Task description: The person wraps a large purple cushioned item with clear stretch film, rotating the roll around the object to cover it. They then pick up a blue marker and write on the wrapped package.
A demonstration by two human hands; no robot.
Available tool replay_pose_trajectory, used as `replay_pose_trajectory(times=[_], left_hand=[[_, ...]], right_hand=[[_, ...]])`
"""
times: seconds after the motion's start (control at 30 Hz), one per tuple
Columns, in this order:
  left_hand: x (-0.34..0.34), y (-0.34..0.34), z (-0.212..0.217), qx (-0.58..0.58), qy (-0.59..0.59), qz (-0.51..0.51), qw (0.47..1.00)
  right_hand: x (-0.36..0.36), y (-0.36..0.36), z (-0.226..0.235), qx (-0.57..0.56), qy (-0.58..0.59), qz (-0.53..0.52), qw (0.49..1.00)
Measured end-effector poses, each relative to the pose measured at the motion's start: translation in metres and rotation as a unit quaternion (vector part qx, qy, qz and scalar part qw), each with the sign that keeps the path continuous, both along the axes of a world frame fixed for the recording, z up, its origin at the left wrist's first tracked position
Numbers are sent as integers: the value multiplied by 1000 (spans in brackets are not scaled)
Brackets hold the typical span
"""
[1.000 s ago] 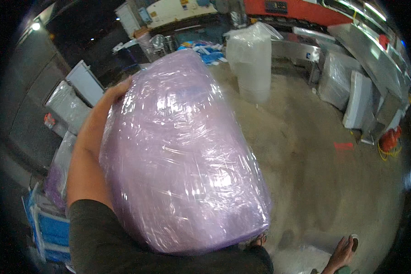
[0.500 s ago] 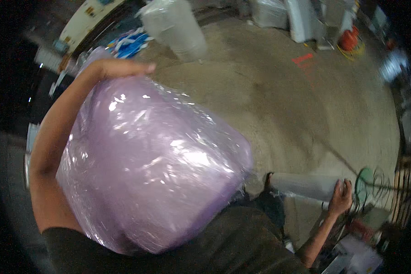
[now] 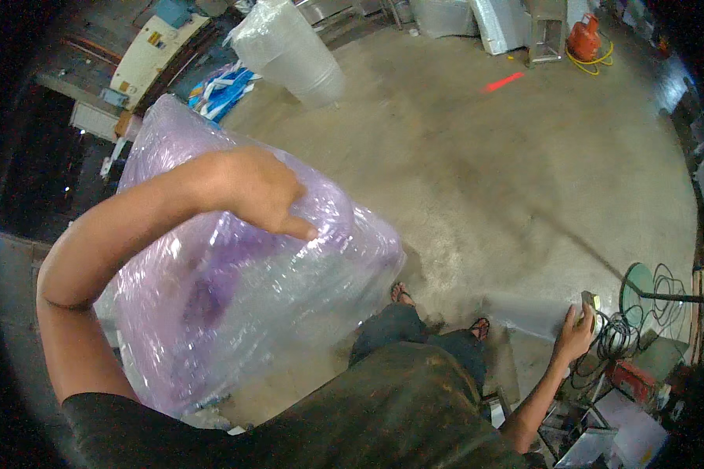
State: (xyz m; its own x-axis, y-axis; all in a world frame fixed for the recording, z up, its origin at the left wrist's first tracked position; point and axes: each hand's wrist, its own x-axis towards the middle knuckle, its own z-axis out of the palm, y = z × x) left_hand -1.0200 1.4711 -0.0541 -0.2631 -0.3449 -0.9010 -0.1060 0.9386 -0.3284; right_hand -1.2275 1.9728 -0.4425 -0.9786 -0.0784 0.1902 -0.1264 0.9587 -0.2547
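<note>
A large purple bundle (image 3: 270, 301) wrapped in shiny clear plastic film leans along my left side. My left arm reaches over it, and my left hand (image 3: 260, 187) is bent onto its upper face with the thumb pointing right. The other fingers curl down against the film and are partly hidden. Away to the right, my right hand (image 3: 576, 334) is wrapped round one end of a roll of clear stretch film (image 3: 524, 314). The roll lies roughly level, its far end blurred, pointing toward my feet.
Behind the bundle stand a tall film-wrapped roll (image 3: 289, 59) and a blue and white plastic bag (image 3: 223, 92). At right are a green round stand base (image 3: 638, 285), looped black cables (image 3: 618, 334) and a red box (image 3: 635, 381). An orange gas cylinder (image 3: 583, 39) stands far right.
The bundle has turned and tilted, uncovering my feet and more floor. My left hand has come nearer and to the right on it. My right hand has barely shifted, still holding the roll.
</note>
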Motion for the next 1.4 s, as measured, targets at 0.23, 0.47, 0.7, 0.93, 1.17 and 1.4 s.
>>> replay_pose_trajectory(times=[0.23,0.47,0.7,0.93,1.17,1.4], left_hand=[[72,73,-116,-266,128,-250,922],[155,118,-165,-208,170,-257,928],[136,115,-174,-173,273,-63,944],[130,110,-188,-221,231,-270,908],[113,118,-176,-230,101,-369,895],[94,111,-183,-190,261,-498,805]], right_hand=[[-10,166,-147,-50,-40,-109,992],[-29,294,-262,21,-70,-205,976],[-3,387,-336,341,-191,-284,875],[-5,370,-317,27,-239,-424,873],[-13,354,-366,-114,-297,-358,878],[-21,351,-373,-82,-322,-413,848]])
